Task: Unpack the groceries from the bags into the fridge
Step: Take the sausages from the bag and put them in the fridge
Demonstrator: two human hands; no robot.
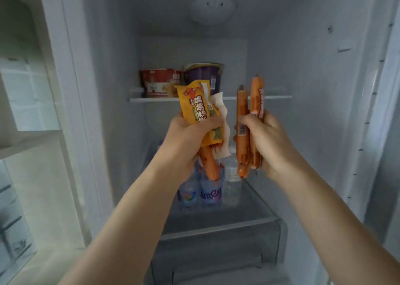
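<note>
Both arms reach into the open fridge point(303, 68). My left hand point(184, 135) is shut on a yellow sausage packet point(195, 109), torn open at the bottom. One orange sausage point(208, 163) pokes out below the packet. A white strip of wrapper point(220, 120) hangs beside the packet. My right hand point(266, 137) grips two or three loose orange sausages point(249, 122), held upright in front of the upper shelf point(279, 97).
On the upper shelf stand a red noodle bowl point(159, 82) and a purple noodle cup point(203, 74). Several water bottles point(211, 192) stand on the lower glass shelf point(255, 211). A clear drawer point(216, 252) sits below. The door shelves point(21, 94) are at the left.
</note>
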